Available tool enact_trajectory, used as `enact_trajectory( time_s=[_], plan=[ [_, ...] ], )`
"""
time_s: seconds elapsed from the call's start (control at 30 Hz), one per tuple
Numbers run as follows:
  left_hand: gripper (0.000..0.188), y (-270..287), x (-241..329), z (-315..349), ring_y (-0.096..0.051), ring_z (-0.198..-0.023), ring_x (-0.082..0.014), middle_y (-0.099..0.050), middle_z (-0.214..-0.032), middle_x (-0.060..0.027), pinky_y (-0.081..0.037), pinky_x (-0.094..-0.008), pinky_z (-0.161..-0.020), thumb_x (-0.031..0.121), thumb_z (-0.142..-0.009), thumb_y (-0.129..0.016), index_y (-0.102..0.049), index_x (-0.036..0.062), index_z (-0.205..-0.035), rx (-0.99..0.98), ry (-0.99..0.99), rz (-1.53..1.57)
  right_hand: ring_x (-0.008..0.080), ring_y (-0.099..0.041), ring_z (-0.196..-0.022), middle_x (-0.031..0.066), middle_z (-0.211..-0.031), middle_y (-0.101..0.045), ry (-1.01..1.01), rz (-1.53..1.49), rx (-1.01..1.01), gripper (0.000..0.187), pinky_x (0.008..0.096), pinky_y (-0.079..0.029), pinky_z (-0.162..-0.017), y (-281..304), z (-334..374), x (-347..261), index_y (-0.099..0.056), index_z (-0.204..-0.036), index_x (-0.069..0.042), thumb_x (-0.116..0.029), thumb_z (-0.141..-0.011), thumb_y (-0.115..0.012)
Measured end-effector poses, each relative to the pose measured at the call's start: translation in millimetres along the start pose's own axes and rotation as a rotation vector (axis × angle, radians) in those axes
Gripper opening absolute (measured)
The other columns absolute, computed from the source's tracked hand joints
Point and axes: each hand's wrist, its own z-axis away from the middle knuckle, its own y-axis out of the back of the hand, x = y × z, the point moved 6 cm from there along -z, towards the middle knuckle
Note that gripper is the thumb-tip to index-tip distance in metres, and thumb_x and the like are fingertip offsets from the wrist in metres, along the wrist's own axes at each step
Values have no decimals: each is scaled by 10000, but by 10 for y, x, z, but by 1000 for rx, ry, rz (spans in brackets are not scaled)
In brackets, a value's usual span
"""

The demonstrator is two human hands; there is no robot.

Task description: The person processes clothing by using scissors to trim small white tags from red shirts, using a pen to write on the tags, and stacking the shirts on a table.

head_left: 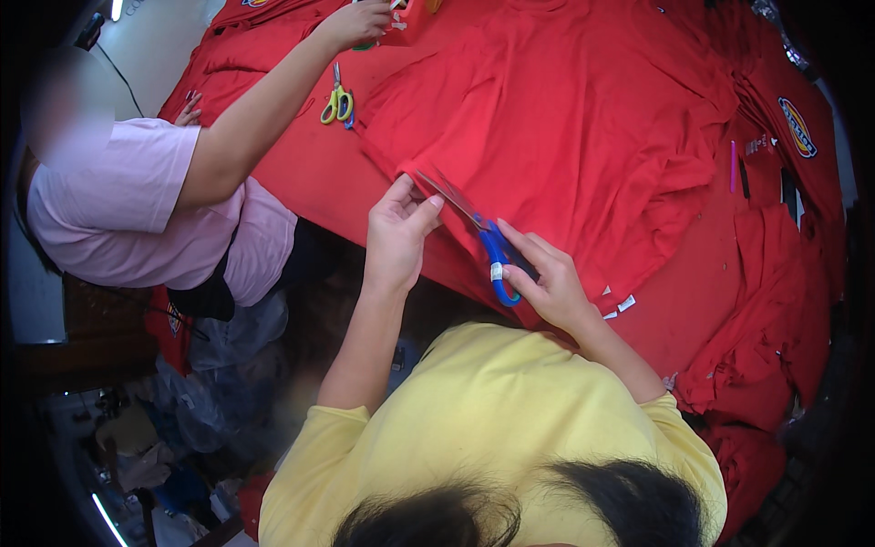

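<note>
A red shirt (583, 118) lies spread over the table in front of me. My left hand (397, 223) pinches the shirt's near left edge between thumb and fingers. In my right hand (551, 278) is a pair of blue-handled scissors (493, 255), fingers wrapped round the handles. Their blades stand apart and point up and left, with the tips beside my left fingertips at the fabric edge. Whether the blades touch the cloth I cannot tell.
A co-worker in a pink shirt (137, 182) reaches over the table from the left. Yellow-handled scissors (338, 106) lie near that arm. White labels (620, 306) sit right of my hand. A pink pen (733, 166) and more red garments (747, 319) lie farther right.
</note>
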Motion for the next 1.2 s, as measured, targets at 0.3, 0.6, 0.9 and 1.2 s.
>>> enact_trajectory(
  time_s=[0.3,0.6,0.9,1.2],
  plan=[
    [374,-72,-1,46,-569,-894,-81,-608,-1057,-50,-475,-220,-755,-46,-866,-577,-521,-21,-1235,-28,9,-4,148,-541,-742,100,-874,-566,-17,-65,28,496,256,-455,-722,0,-22,27,-470,-1357,-29,-17,-870,-564],
    [365,30,5,-40,-583,-993,-128,-607,-1105,-86,-474,-278,-867,-30,-884,-547,-506,-46,-1247,0,-57,160,174,-530,-703,114,-818,-544,25,21,39,518,264,-450,-682,-40,39,31,-470,-1361,-51,-34,-857,-589],
    [413,0,-7,47,-568,-965,-115,-596,-1107,-77,-459,-250,-845,-67,-853,-571,-499,-44,-1259,-32,-19,19,255,-600,-797,137,-908,-595,48,27,31,524,320,-475,-729,-39,20,-42,-426,-1381,-56,-123,-891,-598],
    [388,-21,-27,27,-574,-999,-135,-596,-1127,-82,-465,-263,-860,-61,-865,-563,-506,-47,-1249,-41,-6,121,266,-595,-756,152,-882,-589,58,-110,95,475,323,-468,-726,-78,45,131,-462,-1361,-63,-65,-896,-556]
  ],
)
